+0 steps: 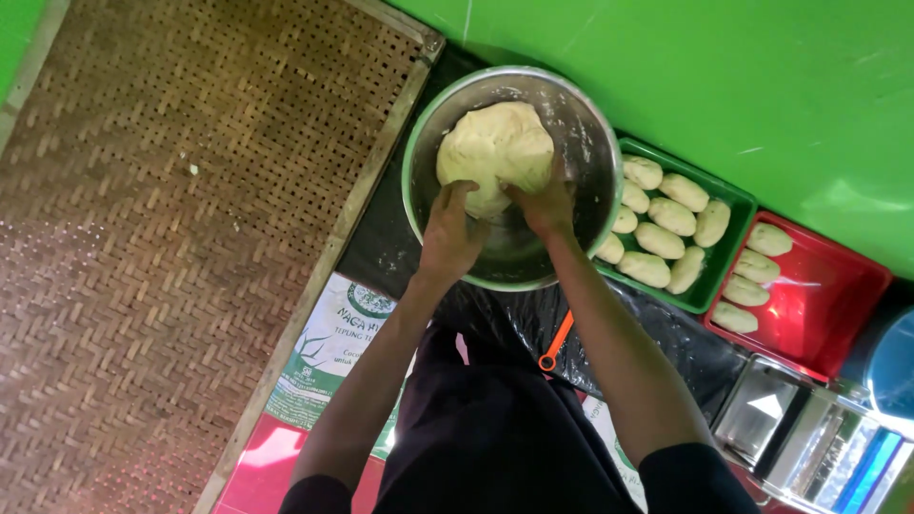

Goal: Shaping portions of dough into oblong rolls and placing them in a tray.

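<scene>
One dough mass, two hands, one steel bowl.
Inside the bowl (416, 152), left hand (450, 236) and right hand (546, 205) clasp the dough (495, 148); right of the bowl, green tray (741, 201) holds eight pieces, red tray (838, 295) four.

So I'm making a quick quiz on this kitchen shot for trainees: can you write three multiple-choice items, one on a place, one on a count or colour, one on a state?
1. Where is the big dough lump?
A. On the woven mat
B. In the metal bowl
C. In the red tray

2. What colour is the tray next to the bowl?
A. Green
B. Blue
C. White

3. How do the hands stand?
A. Both on the dough
B. One holds the orange spoon
C. Both hang free

Answers:
1 B: the dough lump sits inside the metal bowl.
2 A: the green tray of shaped pieces adjoins it; the red tray lies farther out.
3 A: left hand and right hand both press on the lump.
</scene>
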